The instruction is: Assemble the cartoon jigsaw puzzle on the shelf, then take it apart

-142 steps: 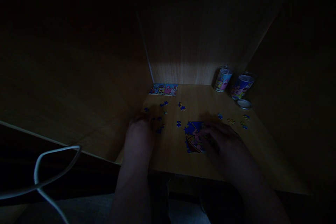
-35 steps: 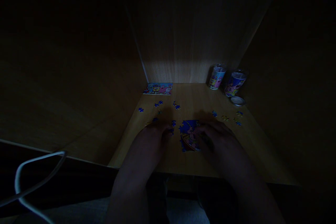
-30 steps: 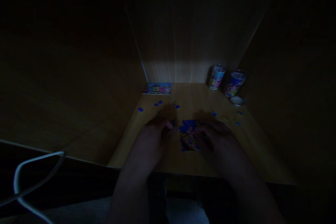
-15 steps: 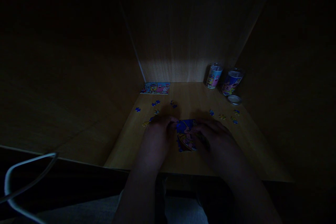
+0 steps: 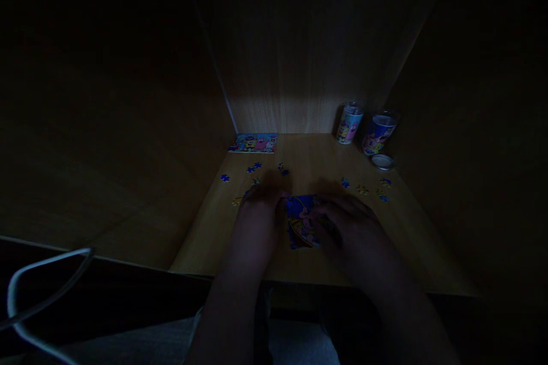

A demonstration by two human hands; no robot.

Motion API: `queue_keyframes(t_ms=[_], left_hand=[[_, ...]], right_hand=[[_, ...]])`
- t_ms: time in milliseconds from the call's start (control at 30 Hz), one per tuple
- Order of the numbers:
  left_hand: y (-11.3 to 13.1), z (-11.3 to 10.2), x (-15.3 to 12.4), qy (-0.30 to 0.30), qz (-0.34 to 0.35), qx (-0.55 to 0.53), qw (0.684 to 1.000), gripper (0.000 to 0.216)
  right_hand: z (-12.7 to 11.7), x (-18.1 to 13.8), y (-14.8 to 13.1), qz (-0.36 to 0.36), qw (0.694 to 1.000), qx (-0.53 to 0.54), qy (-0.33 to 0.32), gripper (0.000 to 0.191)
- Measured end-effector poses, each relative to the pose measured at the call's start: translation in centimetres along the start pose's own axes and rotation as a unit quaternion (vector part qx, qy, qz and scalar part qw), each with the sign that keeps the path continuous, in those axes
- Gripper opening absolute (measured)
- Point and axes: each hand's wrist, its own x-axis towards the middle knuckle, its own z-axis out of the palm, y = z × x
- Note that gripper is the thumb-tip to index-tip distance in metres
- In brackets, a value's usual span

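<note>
Left hand point(image 5: 257, 221) is shown palm down on the pale wooden desk top point(image 5: 205, 245), its fingertips set against the left edge of the small, partly assembled blue cartoon jigsaw panel point(image 5: 301, 222); whether a piece is pinched there cannot be told in the dim light. Beyond this hand, loose blue cardboard puzzle pieces point(image 5: 252, 168) are scattered, and a flat rectangular cartoon picture card point(image 5: 253, 142) is laid at the rear wall. The panel is placed between the two hands, just right of the left hand, and its longer side appears to run away from the person. Right hand point(image 5: 349, 228) is laid over the panel's right part and is thus the nearer of the two; its grip is likewise hidden. Further loose pieces point(image 5: 363, 188) are seen to the right. At the rear right, two printed cylindrical tubs point(image 5: 349, 124) are stood side by side, and a round white lid point(image 5: 382, 161) is laid before them. Their contents cannot be seen.
</note>
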Motion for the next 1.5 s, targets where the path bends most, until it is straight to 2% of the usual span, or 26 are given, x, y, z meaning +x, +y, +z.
queue_keyframes(t_ms=[433, 667, 800, 933, 1200, 1367, 1500], left_hand=[[-0.1, 0.2, 0.0, -0.019, 0.011, 0.037, 0.999, 0.017], [-0.3, -0.6, -0.1, 0.027, -0.051, 0.039, 0.998, 0.026], [-1.1, -1.2, -0.2, 0.061, -0.117, 0.038, 0.991, 0.028], [-2.0, -1.6, -0.2, 0.055, -0.150, 0.018, 0.987, 0.036], [-2.2, -1.4, -0.2, 0.044, -0.098, 0.008, 0.994, 0.031], [-1.9, -0.9, -0.2, 0.005, -0.069, 0.022, 0.997, 0.022], [-1.7, -0.8, -0.1, -0.013, -0.072, 0.041, 0.996, 0.018]], right_hand=[[-0.1, 0.1, 0.0, -0.009, 1.000, -0.004, 0.000, 0.014], [-0.1, 0.1, 0.0, -0.003, 1.000, 0.006, -0.001, 0.012], [0.0, 0.0, 0.1, 0.001, 1.000, 0.010, 0.006, 0.014], [0.0, 0.0, 0.2, 0.006, 1.000, 0.019, 0.003, 0.012], [0.2, 0.0, 0.3, -0.001, 1.000, 0.019, 0.009, 0.014], [0.2, -0.1, 0.3, 0.004, 1.000, 0.009, 0.002, 0.012], [0.1, 0.0, 0.3, 0.008, 1.000, 0.014, 0.003, 0.012]])
